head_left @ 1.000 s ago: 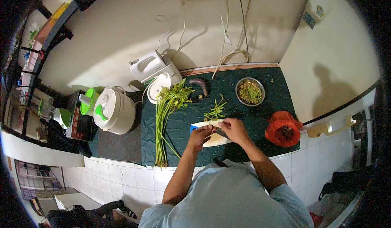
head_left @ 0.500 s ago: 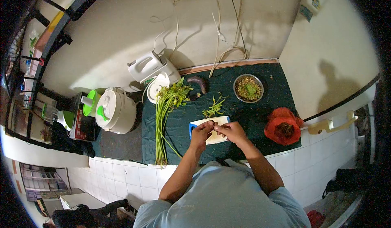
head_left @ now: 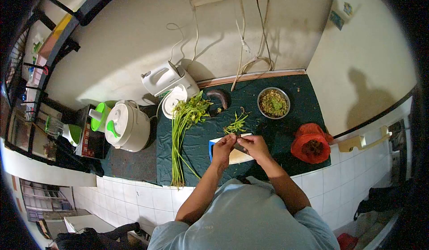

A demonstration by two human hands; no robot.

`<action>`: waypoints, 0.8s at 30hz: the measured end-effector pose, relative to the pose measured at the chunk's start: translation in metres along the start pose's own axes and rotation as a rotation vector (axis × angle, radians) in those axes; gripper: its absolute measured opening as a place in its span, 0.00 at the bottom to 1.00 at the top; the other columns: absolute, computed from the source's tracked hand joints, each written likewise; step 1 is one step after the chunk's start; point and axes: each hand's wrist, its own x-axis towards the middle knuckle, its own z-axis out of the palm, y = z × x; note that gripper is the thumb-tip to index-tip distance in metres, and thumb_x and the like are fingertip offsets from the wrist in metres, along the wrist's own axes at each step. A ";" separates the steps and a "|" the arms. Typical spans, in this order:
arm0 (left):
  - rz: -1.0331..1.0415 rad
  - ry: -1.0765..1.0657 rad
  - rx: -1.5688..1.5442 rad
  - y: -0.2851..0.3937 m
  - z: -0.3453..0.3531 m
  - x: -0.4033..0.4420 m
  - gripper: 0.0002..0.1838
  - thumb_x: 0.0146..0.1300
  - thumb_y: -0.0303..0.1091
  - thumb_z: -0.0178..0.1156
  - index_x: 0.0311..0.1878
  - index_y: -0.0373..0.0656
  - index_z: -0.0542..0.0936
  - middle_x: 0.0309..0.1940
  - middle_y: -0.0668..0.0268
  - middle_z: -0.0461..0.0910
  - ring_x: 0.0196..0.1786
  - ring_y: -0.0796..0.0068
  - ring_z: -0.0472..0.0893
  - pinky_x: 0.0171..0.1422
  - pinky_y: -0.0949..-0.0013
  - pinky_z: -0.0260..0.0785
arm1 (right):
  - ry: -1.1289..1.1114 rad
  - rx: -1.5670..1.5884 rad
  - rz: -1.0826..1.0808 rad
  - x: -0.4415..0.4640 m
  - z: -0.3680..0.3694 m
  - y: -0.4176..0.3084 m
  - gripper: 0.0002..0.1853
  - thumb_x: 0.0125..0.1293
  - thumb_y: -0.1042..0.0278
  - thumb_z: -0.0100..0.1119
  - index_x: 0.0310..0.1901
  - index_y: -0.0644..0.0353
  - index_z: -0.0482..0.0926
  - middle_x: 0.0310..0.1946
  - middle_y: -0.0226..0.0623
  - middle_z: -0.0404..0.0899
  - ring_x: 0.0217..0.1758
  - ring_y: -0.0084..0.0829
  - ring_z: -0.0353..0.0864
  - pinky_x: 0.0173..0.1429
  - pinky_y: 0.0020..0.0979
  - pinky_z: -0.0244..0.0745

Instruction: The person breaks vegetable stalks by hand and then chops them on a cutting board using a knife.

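Observation:
Above the white cutting board with a blue edge (head_left: 240,156), my left hand (head_left: 223,150) and my right hand (head_left: 254,147) are close together with fingertips pinched. Whatever small piece sits between the fingers is too hidden to name. Just beyond my fingertips lies a small pile of picked green leaves and stems (head_left: 237,123). Left of the board stretches a bunch of long-stemmed leafy greens (head_left: 178,136), its leaves toward the wall. A dark purple eggplant (head_left: 219,98) lies behind, near those leaves.
A metal bowl of chopped greens (head_left: 274,103) stands at the back right. Nearer me on the right is a red plastic bag (head_left: 310,143). A white hand mixer (head_left: 167,80) and a white rice cooker (head_left: 128,127) stand left. Another person's dark sleeve (head_left: 120,231) shows lower left.
My fingertips have drawn slightly apart over the board, and both hands stay pinched. The whole view has shifted a little, so the counter sits lower in the picture.

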 end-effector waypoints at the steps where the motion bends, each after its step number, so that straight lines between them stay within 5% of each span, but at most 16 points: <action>1: 0.001 0.012 0.002 0.000 0.002 -0.001 0.13 0.69 0.40 0.58 0.48 0.42 0.80 0.43 0.70 0.82 0.43 0.79 0.78 0.50 0.75 0.70 | -0.001 -0.004 0.000 -0.001 0.000 -0.001 0.14 0.63 0.60 0.65 0.42 0.64 0.83 0.24 0.23 0.78 0.22 0.15 0.70 0.25 0.20 0.64; 7: 0.051 -0.094 -0.103 -0.003 0.010 -0.004 0.12 0.71 0.38 0.54 0.46 0.39 0.78 0.38 0.68 0.80 0.39 0.77 0.76 0.46 0.75 0.68 | -0.076 0.347 0.365 -0.016 -0.002 -0.023 0.12 0.63 0.57 0.66 0.33 0.58 0.82 0.27 0.23 0.79 0.23 0.16 0.70 0.27 0.20 0.64; 10: 0.060 -0.155 -0.164 0.000 0.018 -0.010 0.11 0.72 0.38 0.52 0.42 0.40 0.77 0.34 0.70 0.78 0.36 0.77 0.74 0.44 0.73 0.67 | -0.175 0.510 0.402 -0.016 -0.010 -0.018 0.10 0.62 0.59 0.67 0.31 0.56 0.80 0.27 0.25 0.78 0.24 0.17 0.69 0.28 0.21 0.64; 15: 0.019 -0.062 -0.141 0.001 0.016 -0.019 0.13 0.70 0.36 0.57 0.51 0.38 0.76 0.42 0.65 0.80 0.43 0.75 0.79 0.52 0.71 0.71 | -0.213 0.388 0.307 -0.017 -0.024 -0.031 0.10 0.61 0.61 0.66 0.33 0.60 0.82 0.24 0.25 0.76 0.24 0.16 0.69 0.29 0.21 0.63; 18: 0.403 0.234 0.429 -0.006 0.009 -0.035 0.26 0.66 0.38 0.61 0.61 0.35 0.66 0.60 0.54 0.71 0.55 0.63 0.77 0.58 0.66 0.70 | -0.246 -0.315 0.086 -0.022 -0.037 -0.049 0.15 0.58 0.59 0.68 0.39 0.64 0.85 0.26 0.31 0.83 0.29 0.19 0.77 0.35 0.24 0.71; 19: 0.398 0.238 0.429 -0.002 0.006 -0.040 0.26 0.66 0.38 0.61 0.61 0.35 0.66 0.60 0.54 0.71 0.55 0.63 0.77 0.58 0.66 0.70 | -0.294 -0.390 -0.014 -0.020 -0.041 -0.049 0.15 0.58 0.59 0.68 0.40 0.63 0.85 0.30 0.34 0.85 0.32 0.20 0.80 0.38 0.26 0.74; 21: 0.937 0.034 1.133 0.026 0.006 -0.048 0.31 0.64 0.36 0.63 0.64 0.34 0.62 0.64 0.49 0.66 0.57 0.55 0.76 0.57 0.64 0.70 | -0.371 -0.543 -0.098 -0.021 -0.049 -0.059 0.16 0.55 0.57 0.68 0.38 0.62 0.86 0.30 0.37 0.86 0.28 0.24 0.80 0.37 0.31 0.74; 23: 0.990 -0.185 1.093 0.047 0.015 -0.049 0.30 0.62 0.34 0.64 0.64 0.34 0.65 0.57 0.49 0.73 0.53 0.51 0.79 0.54 0.62 0.72 | -0.375 -0.510 -0.135 -0.024 -0.050 -0.075 0.15 0.55 0.58 0.68 0.38 0.61 0.86 0.30 0.38 0.86 0.28 0.24 0.80 0.37 0.31 0.75; 24: 0.804 -0.298 1.045 0.047 0.013 -0.047 0.27 0.62 0.33 0.63 0.62 0.34 0.69 0.52 0.50 0.77 0.50 0.51 0.80 0.52 0.63 0.73 | -0.384 -0.480 -0.169 -0.027 -0.049 -0.082 0.14 0.56 0.59 0.67 0.38 0.60 0.86 0.30 0.38 0.86 0.28 0.24 0.80 0.38 0.32 0.75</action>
